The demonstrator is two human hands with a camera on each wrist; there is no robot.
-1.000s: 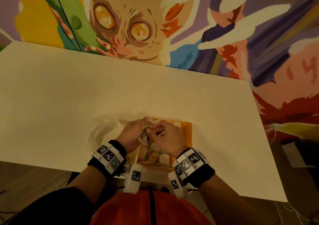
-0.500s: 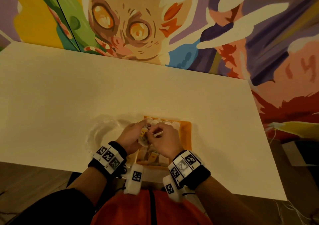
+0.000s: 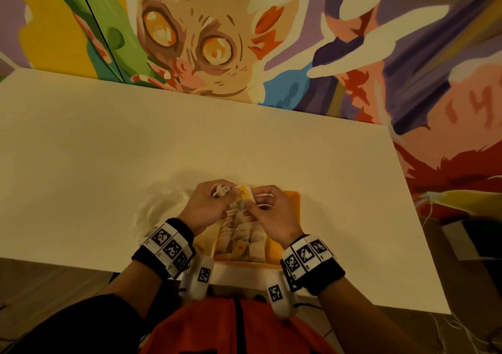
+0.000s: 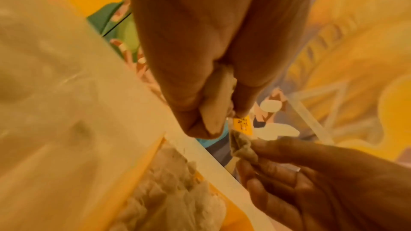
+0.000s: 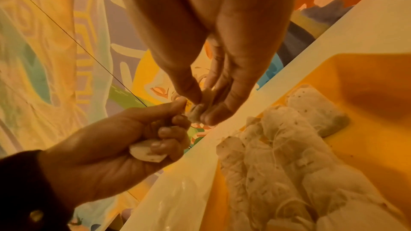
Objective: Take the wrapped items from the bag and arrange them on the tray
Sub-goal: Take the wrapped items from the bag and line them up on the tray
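Hands (image 3: pixel 239 207) pinch a tea bag (image 3: pixel 242 193) above the packet-filled orange tray (image 3: pixel 294 204).

**Mural, table and clutter**

Across the far wall, a painted mural (image 3: pixel 244 35): a wide-eyed creature with 2 orange eyes, amid purple, yellow, green and red shapes. Below it, a pale white table (image 3: pixel 135 149). At right, past the table edge, a yellow object (image 3: pixel 461 200), blurred, and loose white threads (image 3: pixel 459 332) on the floor. Nearest, an orange garment (image 3: pixel 231 326) with a dark centre line.

tray (image 3: pixel 294 204): mostly hidden by hands | yellow tag (image 4: pixel 243 124) print: illegible
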